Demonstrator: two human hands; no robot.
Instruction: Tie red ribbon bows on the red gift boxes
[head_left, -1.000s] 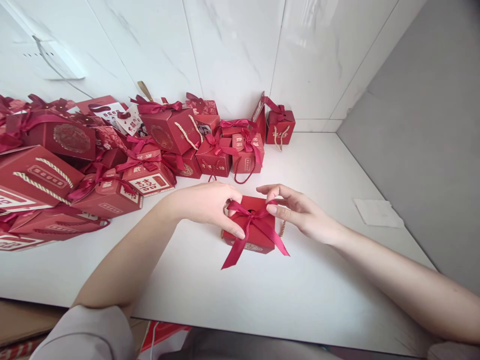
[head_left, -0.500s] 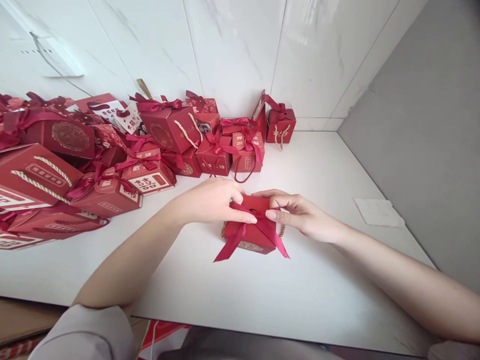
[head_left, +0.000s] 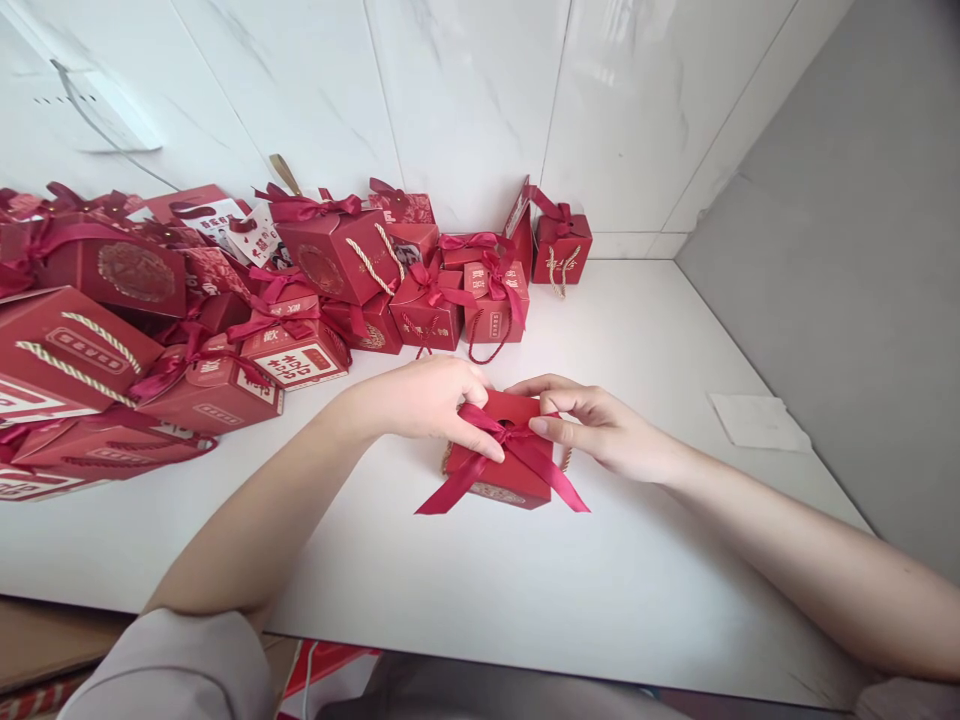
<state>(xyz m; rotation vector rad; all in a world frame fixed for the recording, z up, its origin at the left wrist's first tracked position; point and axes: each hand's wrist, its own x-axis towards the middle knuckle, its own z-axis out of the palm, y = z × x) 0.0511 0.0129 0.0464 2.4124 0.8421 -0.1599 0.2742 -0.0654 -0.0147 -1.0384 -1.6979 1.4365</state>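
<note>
A small red gift box [head_left: 517, 485] stands on the white table in front of me, with gold rope handles at its sides. A dark red ribbon [head_left: 457, 484] is tied across its top, and its two tails spread down over the front. My left hand [head_left: 442, 402] closes on the ribbon's left loop, thumb lying beside the knot. On the other side, my right hand [head_left: 585, 425] pinches the right loop between thumb and fingers. Parts of the loops are hidden behind the fingers.
Many ribboned red gift boxes [head_left: 300, 335] are piled along the wall at the left and back. One box [head_left: 562, 250] stands at the far end of the row. A white paper [head_left: 757, 422] lies near the table's right edge. A tiled wall [head_left: 465, 90] rises behind.
The ribbon's tails have spread further apart to both sides. My left thumb has shifted slightly left and down, showing more of the knot. The box has stayed in place.
</note>
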